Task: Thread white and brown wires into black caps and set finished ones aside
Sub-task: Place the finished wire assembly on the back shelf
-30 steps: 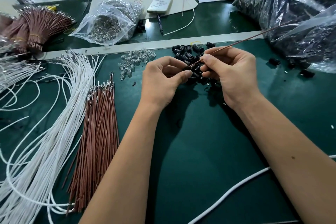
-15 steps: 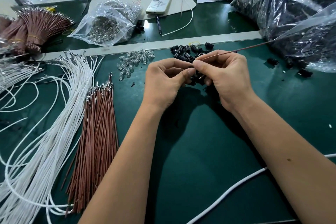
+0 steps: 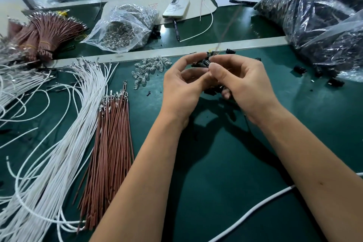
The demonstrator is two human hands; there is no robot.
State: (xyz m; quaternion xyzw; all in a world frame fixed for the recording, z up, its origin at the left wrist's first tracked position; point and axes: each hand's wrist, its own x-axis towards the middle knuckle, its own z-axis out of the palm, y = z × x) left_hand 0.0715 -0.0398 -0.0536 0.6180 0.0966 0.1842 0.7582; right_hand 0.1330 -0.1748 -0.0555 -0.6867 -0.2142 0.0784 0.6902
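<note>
Two hands meet above the counter point(image 3: 225, 163), the left hand point(image 3: 182, 86) pinching a black cap point(image 3: 205, 63) steady while the right hand point(image 3: 243, 82) grips a blurred brown wire point(image 3: 225, 29) running far upward, apparently to feed it in.

Green table point(image 3: 225, 173) bears white wires point(image 3: 59, 153), brown wires point(image 3: 110, 153), loose black caps point(image 3: 299, 69).
</note>
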